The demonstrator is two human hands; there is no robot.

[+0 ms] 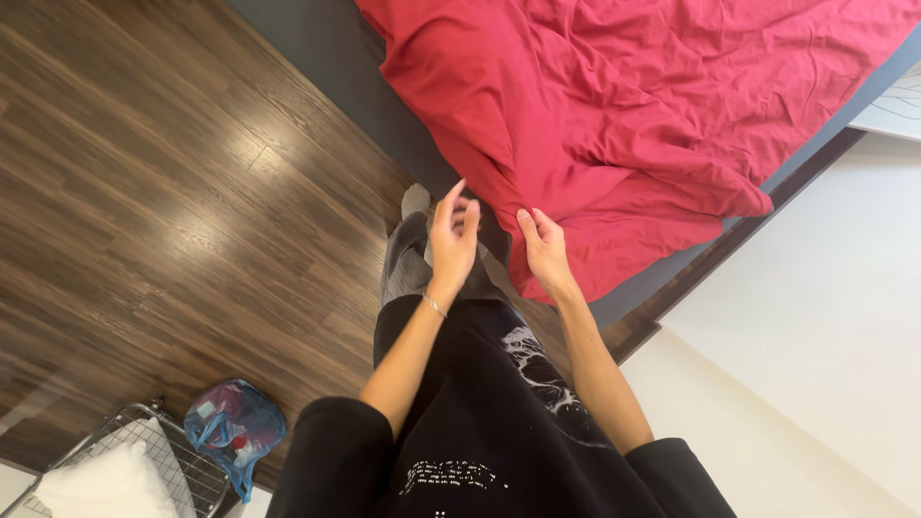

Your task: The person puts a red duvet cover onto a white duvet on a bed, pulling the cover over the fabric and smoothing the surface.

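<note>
Pinching red sheet (614, 105) edge, right hand (545, 247), wire basket (187, 460) holding white pillow (101, 484)

Open room is left over the wooden floor (144, 192) to the left of the bed (336, 58). The bed's near corner is covered by the rumpled red sheet (624, 105). The lower left is blocked by a wire basket (182, 460) and a blue bag (235, 427).

Red sheet (633, 115) cut off above, wire basket (182, 460) (corner only)
</note>
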